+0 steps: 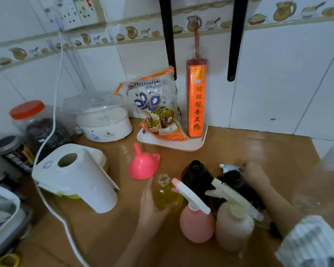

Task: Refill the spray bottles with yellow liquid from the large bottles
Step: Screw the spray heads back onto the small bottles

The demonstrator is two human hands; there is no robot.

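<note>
My left hand [152, 203] grips an uncapped clear bottle of yellow liquid [165, 193], upright on the wooden counter. Just behind it lies a pink funnel [143, 166], mouth down. To the right stand a pink spray bottle [196, 222] and a beige spray bottle [233, 228], both with white trigger heads on. Behind them are two dark brown bottles: one open-necked [196, 176], one further right [237, 184]. My right hand [255, 174] rests behind that right dark bottle, touching a white-blue spray head [228, 167]; I cannot tell whether it grips it.
A paper towel roll [79, 178] on a holder lies at the left with a white cable [52, 132] running across. At the back are a white tray [174, 141] with a rice bag and an incense pack, a steamer [102, 120] and a red-lidded jar [35, 122].
</note>
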